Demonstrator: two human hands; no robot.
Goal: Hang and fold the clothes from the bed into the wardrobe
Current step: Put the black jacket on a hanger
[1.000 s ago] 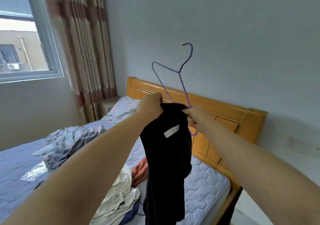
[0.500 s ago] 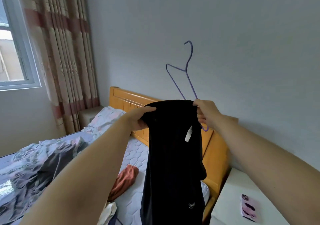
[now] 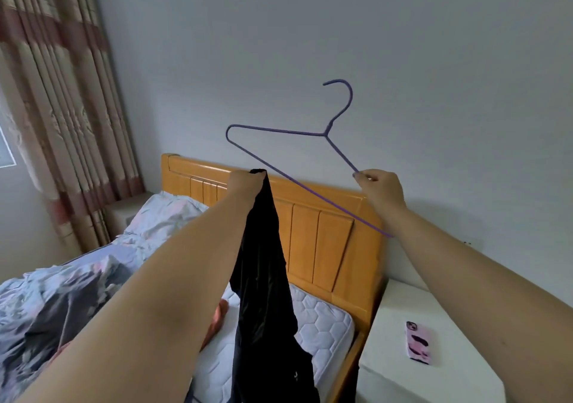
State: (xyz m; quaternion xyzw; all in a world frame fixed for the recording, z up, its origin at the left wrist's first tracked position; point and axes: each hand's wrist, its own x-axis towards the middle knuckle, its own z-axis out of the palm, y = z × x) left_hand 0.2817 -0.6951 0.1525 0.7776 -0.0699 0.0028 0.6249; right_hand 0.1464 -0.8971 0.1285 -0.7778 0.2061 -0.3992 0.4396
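A black garment (image 3: 265, 281) hangs straight down from my left hand (image 3: 246, 182), which grips its top edge in front of the wooden headboard (image 3: 316, 235). My right hand (image 3: 379, 185) pinches the right arm of a purple wire hanger (image 3: 279, 130), held up against the grey wall with its hook pointing up. The hanger's lower bar runs behind the top of the garment and down past my right wrist. The two hands are apart, and the garment is not on the hanger.
The bed (image 3: 322, 319) holds a crumpled patterned blanket (image 3: 62, 303), a pillow (image 3: 164, 216) and an orange garment (image 3: 217, 319). A white bedside table (image 3: 397, 334) at the right carries a pink phone (image 3: 418, 342). Striped curtains (image 3: 59, 92) hang at the left.
My right hand has let go of the garment and moved right with the hanger. The garment now hangs from my left hand alone. The view has swung right.
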